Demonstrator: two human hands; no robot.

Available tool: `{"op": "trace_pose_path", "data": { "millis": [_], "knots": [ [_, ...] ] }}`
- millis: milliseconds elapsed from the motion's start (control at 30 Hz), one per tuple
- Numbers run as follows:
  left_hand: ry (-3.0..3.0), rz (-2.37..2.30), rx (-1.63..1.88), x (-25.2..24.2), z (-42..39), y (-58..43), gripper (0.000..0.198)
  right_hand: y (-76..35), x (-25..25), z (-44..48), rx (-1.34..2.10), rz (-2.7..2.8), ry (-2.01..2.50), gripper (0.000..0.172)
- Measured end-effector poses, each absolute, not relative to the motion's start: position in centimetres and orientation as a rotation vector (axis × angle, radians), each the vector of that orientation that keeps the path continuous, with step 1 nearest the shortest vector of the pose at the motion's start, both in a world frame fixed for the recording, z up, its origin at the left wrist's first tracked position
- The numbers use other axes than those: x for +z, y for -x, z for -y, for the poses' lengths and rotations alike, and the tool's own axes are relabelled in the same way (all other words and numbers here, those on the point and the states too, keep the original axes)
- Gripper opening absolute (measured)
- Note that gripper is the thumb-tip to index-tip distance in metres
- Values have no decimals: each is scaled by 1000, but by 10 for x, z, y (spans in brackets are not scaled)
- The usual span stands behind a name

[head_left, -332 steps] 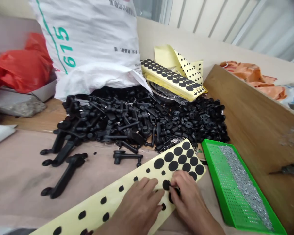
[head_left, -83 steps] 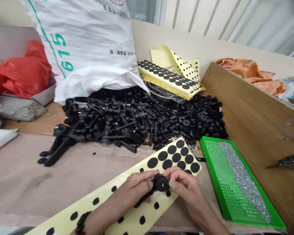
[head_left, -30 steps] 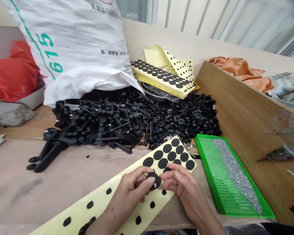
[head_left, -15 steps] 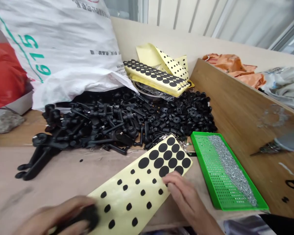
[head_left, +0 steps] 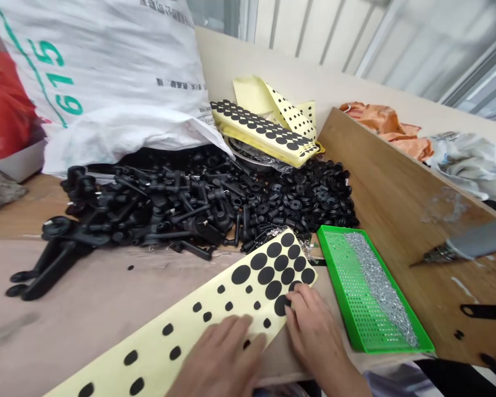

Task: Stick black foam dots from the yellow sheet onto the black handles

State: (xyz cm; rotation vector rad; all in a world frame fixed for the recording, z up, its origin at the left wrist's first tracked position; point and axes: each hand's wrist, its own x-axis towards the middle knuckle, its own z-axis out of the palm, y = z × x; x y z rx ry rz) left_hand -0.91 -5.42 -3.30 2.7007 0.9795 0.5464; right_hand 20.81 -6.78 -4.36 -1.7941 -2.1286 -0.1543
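A long pale-yellow backing sheet [head_left: 206, 331] lies slantwise across the near part of the table. Large black round stickers [head_left: 273, 289] cluster at its far right end, and small black dots run along the rest. My left hand [head_left: 223, 358] rests on the lower middle of the sheet, back up, fingers slightly spread; what is under the palm is hidden. At the sheet's right edge, the thumb and fingertips of my right hand [head_left: 316, 333] close on the rim of a black round sticker [head_left: 281, 305].
Behind the sheet spreads a heap of black plastic parts [head_left: 169, 204], with one long black part [head_left: 58, 259] at left. A green tray [head_left: 324, 270] of small metal pieces stands right. Further back are more sticker sheets [head_left: 264, 127], a white sack [head_left: 119, 71] and a wooden board [head_left: 380, 176].
My left hand has moved right onto the sheet; the black part it held is out of sight. My right hand has shifted slightly down, its fingertips now at a lower sticker.
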Motion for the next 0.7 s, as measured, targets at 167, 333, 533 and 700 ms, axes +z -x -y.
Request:
{"op": "trace_pose_path", "data": {
  "millis": [167,333,533,700],
  "knots": [
    [-2800,-987,230,-36,34,-50,29,-214,-38,72,-18,2099,1756,17],
    [-2831,-1004,267,-43,30,-54,27,-221,-33,70,227,2087,1691,17],
    [-2873,-1001,278,-45,33,-53,27,-216,-37,64,43,2140,1758,19],
    [-2889,-1016,281,-45,33,-55,27,-214,-36,63,93,2159,1764,19]
  ]
}}
